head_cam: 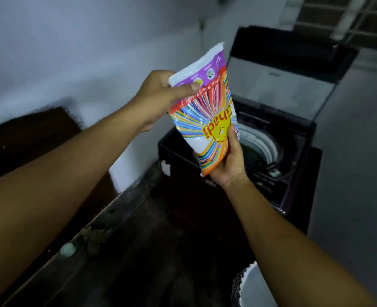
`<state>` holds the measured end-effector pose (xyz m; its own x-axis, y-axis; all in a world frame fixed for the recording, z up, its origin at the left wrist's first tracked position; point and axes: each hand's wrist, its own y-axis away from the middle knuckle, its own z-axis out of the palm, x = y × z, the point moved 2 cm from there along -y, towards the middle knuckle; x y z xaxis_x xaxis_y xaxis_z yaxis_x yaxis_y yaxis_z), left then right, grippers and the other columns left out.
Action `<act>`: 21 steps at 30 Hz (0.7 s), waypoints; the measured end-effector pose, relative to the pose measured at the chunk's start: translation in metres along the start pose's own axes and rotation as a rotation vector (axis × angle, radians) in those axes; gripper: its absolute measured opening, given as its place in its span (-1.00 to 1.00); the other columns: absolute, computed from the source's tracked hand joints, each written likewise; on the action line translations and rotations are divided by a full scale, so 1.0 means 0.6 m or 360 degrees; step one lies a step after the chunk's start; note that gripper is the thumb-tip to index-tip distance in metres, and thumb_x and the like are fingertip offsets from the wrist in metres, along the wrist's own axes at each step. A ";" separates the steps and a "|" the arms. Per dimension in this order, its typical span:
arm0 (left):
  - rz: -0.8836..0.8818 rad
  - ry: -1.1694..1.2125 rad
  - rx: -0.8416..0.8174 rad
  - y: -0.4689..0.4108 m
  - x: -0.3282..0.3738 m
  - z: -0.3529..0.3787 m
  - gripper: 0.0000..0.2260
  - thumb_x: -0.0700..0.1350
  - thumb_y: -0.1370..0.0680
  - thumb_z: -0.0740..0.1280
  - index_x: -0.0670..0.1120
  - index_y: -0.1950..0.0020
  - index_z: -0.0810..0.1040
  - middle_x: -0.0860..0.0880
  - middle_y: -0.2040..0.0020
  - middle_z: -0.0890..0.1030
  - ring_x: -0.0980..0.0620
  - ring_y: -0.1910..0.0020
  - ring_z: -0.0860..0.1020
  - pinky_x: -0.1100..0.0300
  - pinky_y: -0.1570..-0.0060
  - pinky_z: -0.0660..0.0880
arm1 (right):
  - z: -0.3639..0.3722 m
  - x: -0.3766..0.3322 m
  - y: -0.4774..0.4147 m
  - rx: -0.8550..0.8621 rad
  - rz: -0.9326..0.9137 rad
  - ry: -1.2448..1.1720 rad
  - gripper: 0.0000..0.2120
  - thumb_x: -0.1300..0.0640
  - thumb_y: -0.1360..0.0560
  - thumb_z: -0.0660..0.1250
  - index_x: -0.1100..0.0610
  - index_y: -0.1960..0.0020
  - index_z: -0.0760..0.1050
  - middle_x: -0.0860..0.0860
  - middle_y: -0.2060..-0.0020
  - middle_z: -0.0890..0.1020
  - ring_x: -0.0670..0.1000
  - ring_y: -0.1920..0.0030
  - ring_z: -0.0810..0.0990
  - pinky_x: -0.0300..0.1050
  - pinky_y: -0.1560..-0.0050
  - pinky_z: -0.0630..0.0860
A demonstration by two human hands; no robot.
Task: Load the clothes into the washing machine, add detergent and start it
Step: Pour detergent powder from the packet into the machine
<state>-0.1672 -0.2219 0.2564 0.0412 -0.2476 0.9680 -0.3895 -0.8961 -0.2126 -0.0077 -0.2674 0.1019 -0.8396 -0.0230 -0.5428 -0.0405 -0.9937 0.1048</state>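
Detergent packet is held nearly upright | top pinched by left hand, bottom gripped by right hand | open drum lies behind, nearer right hand

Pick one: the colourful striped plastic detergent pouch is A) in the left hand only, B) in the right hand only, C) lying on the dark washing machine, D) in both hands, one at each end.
D: the left hand pinches the upper end of the colourful striped plastic detergent pouch, the right hand grips its lower end.
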 end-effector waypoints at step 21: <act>-0.0269 -0.0077 -0.0835 -0.223 -0.084 0.399 -0.73 -0.07 -0.54 0.49 -0.16 -0.17 0.64 -0.10 0.03 0.75 -0.07 0.10 0.74 0.09 0.14 0.66 | -0.270 -0.345 0.144 0.0873 -0.0683 0.0456 -0.44 0.01 -0.51 0.52 0.13 -0.43 0.47 0.22 -0.29 0.62 0.31 -0.28 0.60 0.44 -0.30 0.46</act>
<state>0.1033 -0.1775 0.2042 0.1804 -0.1442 0.9730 -0.7794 -0.6243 0.0520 0.2506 -0.3665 0.0884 -0.5182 0.2518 -0.8173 -0.6594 -0.7262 0.1944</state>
